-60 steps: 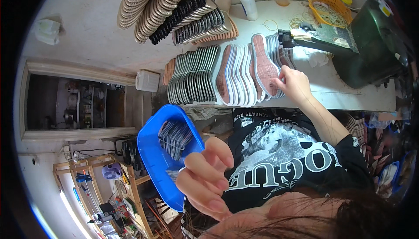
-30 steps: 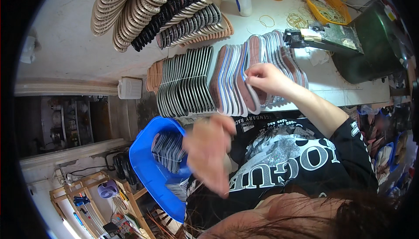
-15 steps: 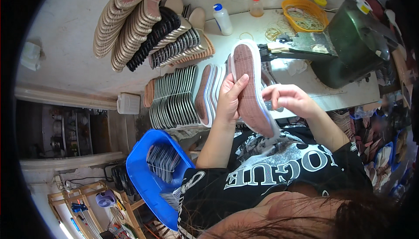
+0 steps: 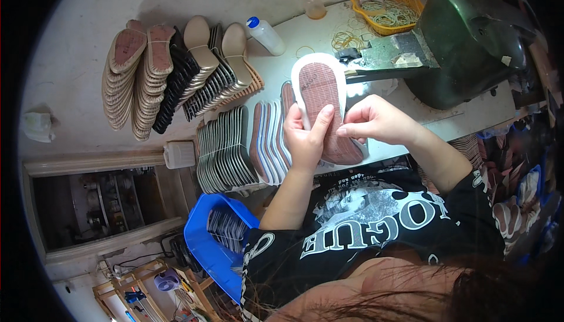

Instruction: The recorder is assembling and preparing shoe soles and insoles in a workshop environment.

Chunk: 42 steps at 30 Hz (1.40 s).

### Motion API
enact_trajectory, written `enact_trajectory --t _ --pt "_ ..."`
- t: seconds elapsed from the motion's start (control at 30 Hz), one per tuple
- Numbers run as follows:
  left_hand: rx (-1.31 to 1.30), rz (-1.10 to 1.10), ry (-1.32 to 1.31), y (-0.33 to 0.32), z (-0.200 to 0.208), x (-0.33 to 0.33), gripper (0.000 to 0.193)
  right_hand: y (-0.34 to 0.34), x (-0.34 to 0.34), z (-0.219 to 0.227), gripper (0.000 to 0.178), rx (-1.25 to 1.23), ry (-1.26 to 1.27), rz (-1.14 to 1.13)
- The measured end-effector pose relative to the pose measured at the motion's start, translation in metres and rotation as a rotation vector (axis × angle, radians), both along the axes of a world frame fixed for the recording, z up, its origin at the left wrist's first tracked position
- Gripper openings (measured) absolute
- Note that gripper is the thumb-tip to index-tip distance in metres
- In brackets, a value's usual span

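Note:
A shoe insole (image 4: pixel 317 84) with a reddish-brown woven-look face and a white rim is upright in front of me, its rounded end up. My left hand (image 4: pixel 306 137) grips it from the left side, thumb pressed flat on the brown face. At its right edge is my right hand (image 4: pixel 370 122), thumb and forefinger pinched together against the rim. Whatever lies between those fingertips is too small to make out. Behind the insole, a row of similar white-edged insoles (image 4: pixel 267 140) stands on the white table (image 4: pixel 452 110).
Bundled dark-edged insoles (image 4: pixel 223 148) stand at the left, with beige and black stacks (image 4: pixel 126 81) beyond. A green machine (image 4: pixel 464 46) occupies the right. Farther back are a blue-capped bottle (image 4: pixel 265 35), a red-tipped bottle (image 4: pixel 314 4) and a yellow basket (image 4: pixel 385 4) of rubber bands. A blue bin (image 4: pixel 200 237) sits lower left.
The insole has turned its brown face more toward me. My right hand has moved in from beside it, its fingers now pinched at the rim. The whole view has shifted.

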<state>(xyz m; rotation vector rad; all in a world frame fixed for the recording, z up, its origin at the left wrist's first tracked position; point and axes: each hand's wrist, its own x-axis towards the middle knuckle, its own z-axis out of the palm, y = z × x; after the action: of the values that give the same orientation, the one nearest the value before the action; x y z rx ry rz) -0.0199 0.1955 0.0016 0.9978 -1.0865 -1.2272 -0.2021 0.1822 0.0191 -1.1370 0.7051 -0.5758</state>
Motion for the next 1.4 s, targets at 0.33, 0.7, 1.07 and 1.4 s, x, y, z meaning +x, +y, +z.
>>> enact_trajectory --t 0.33,0.7,1.07,1.4 --pt "0.073 -0.024 0.057 -0.046 0.027 -0.004 0.042 -0.002 -0.006 -0.004 0.025 -0.071 -0.021 0.027" --pt "0.038 -0.027 -0.316 -0.128 -0.020 -0.003 0.038 0.018 0.004 -0.041 0.027 0.090 -0.076 -0.365" --pt "0.132 -0.076 -0.517 -0.142 -0.006 -0.014 0.045 0.019 0.007 -0.020 0.024 0.253 -0.215 -0.328" --pt "-0.479 -0.243 -0.811 -0.172 0.013 0.003 0.040 0.004 0.036 -0.023 0.024 0.309 -0.434 -0.548"
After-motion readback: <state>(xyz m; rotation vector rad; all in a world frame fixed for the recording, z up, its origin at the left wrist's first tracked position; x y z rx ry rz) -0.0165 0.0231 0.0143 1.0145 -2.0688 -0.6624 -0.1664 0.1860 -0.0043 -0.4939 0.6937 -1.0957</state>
